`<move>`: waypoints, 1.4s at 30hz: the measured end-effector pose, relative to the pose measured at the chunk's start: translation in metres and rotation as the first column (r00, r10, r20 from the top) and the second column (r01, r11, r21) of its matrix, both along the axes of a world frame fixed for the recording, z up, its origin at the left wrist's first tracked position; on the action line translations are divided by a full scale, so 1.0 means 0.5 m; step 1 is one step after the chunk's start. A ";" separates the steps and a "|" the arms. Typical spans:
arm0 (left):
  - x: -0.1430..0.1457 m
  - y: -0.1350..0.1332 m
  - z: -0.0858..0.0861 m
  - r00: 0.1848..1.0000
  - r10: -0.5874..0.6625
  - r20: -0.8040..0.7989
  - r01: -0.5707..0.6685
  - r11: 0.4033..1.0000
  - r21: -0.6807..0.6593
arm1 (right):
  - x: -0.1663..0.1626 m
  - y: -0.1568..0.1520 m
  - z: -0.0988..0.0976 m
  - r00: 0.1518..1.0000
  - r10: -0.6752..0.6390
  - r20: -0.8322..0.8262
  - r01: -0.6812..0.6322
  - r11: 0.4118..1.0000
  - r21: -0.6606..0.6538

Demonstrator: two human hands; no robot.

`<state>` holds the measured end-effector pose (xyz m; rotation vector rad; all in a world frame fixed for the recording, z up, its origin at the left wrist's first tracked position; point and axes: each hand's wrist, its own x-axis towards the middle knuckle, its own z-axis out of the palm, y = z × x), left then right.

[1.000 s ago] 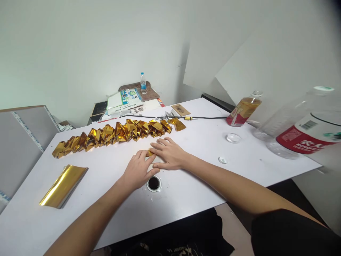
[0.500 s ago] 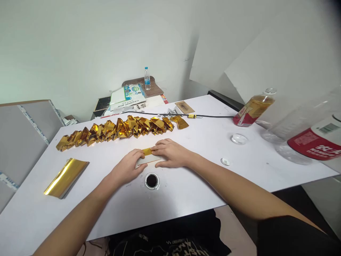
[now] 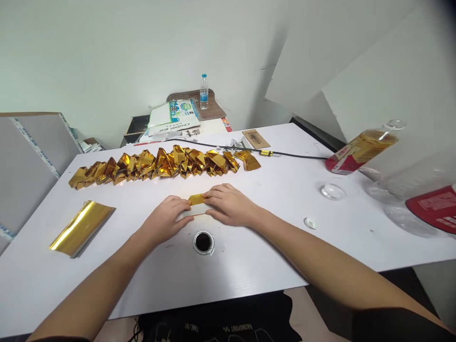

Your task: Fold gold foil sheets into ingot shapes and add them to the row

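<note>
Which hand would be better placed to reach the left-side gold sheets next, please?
Probably the left hand: it is nearer the gold sheets, while the right hand lies beyond it, farther away.

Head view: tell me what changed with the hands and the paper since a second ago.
The left hand and the right hand have moved apart, baring more of the gold-and-white paper between them. Both stay on the paper; nothing was visibly let go. The row of folded gold pieces and the flat gold sheets lie as before.

The head-worn camera looks forward and down at nearby hands (image 3: pixel 231 205) and table (image 3: pixel 249 266).
</note>
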<state>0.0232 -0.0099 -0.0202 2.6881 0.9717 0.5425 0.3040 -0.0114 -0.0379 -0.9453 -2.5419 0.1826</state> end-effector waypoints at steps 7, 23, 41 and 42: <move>0.001 0.003 -0.002 0.997 0.041 0.069 -0.038 0.999 -0.037 | -0.004 0.005 -0.006 0.999 -0.039 0.030 0.038 0.999 0.025; 0.001 0.003 0.007 0.999 -0.027 -0.021 0.029 0.992 0.122 | 0.012 0.016 -0.008 0.995 0.096 0.025 -0.099 0.962 0.253; -0.001 0.009 -0.013 0.970 0.182 0.161 -0.161 0.978 -0.134 | 0.001 0.020 -0.027 0.954 -0.008 -0.300 0.017 0.999 0.028; 0.000 0.010 -0.014 0.965 0.201 0.170 -0.177 0.973 -0.148 | 0.000 0.019 -0.027 0.951 -0.024 -0.309 0.028 1.000 0.012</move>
